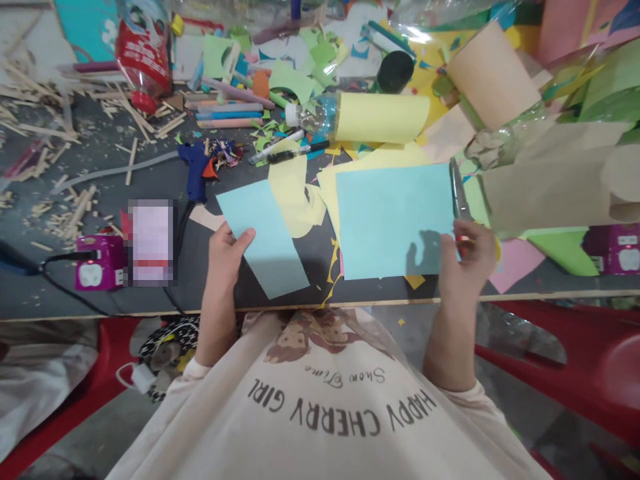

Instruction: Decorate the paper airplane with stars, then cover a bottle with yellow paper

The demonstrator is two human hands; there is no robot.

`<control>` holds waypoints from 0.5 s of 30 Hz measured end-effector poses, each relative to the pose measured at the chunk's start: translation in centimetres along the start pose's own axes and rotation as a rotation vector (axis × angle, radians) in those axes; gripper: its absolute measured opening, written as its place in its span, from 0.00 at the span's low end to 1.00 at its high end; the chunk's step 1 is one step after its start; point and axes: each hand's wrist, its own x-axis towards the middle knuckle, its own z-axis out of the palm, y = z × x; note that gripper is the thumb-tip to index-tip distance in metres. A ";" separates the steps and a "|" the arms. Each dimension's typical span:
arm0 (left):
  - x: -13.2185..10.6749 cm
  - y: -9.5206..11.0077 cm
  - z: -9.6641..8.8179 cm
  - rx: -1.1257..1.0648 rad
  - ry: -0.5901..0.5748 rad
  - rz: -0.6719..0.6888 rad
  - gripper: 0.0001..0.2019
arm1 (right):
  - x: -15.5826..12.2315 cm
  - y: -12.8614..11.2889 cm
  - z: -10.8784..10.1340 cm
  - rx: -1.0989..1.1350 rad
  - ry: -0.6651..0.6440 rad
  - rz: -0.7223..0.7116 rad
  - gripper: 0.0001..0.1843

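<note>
My left hand pinches the left edge of a narrow light blue paper piece, thumb on top. The piece lies at a slant over the front of the dark table. My right hand is closed around the handles of a pair of scissors; their blades point away from me. Left of the scissors lies a larger light blue sheet, on top of yellow paper, with my right hand's shadow on its corner. A cut yellow scrap lies behind the narrow piece.
A blue glue gun and a purple box are on the left. Behind the sheets lies a bottle wrapped in yellow paper. Markers, paper scraps and wooden sticks cover much of the table. Rolled brown paper lies right.
</note>
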 end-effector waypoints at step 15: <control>-0.8 1.1 5.7 -0.180 -0.363 -0.125 0.19 | -5.8 -6.4 5.4 0.124 -1.103 -0.614 0.23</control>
